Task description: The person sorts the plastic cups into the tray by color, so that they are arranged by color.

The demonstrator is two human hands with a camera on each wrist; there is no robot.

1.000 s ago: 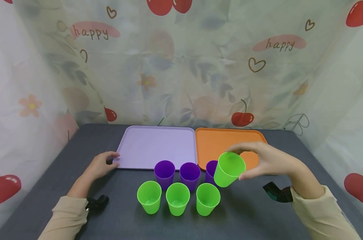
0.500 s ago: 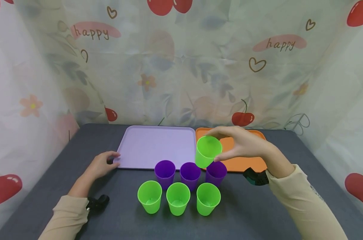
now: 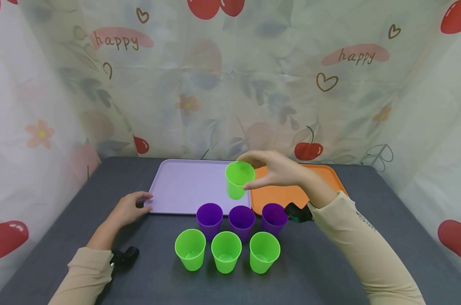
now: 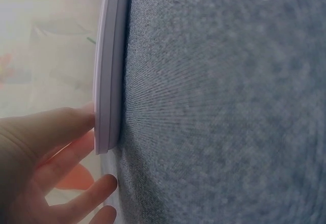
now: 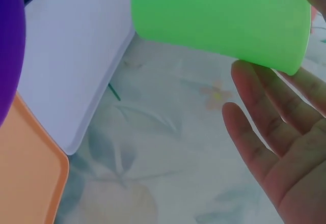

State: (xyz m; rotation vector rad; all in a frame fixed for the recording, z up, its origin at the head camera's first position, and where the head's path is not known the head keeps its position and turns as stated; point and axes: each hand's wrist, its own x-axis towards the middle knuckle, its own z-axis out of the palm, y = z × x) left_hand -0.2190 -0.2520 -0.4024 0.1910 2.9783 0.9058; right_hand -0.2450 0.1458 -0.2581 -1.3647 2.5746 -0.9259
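My right hand (image 3: 277, 168) holds a bright green plastic cup (image 3: 236, 182) between thumb and fingers, mouth up and slightly tilted. The cup hangs over the right part of the lavender tray (image 3: 188, 186). In the right wrist view, the fingers support the side of the green cup (image 5: 219, 20) near its rim. At the tray's near left corner, my left hand (image 3: 127, 208) holds the edge. The left wrist view shows thumb and index finger on the lavender rim (image 4: 108, 81), with the other fingers loosely bent below.
An orange tray (image 3: 280, 195) adjoins the lavender one on the right. Before the trays stand three purple cups (image 3: 209, 222), mouths up, with three green cups (image 3: 226, 254) in a nearer row. A patterned curtain (image 3: 230, 101) surrounds the dark table (image 3: 314, 267).
My right hand has carried the green cup left and away from me, from beside the right purple cup, past the orange tray, to above the lavender tray. The left hand has stayed put.
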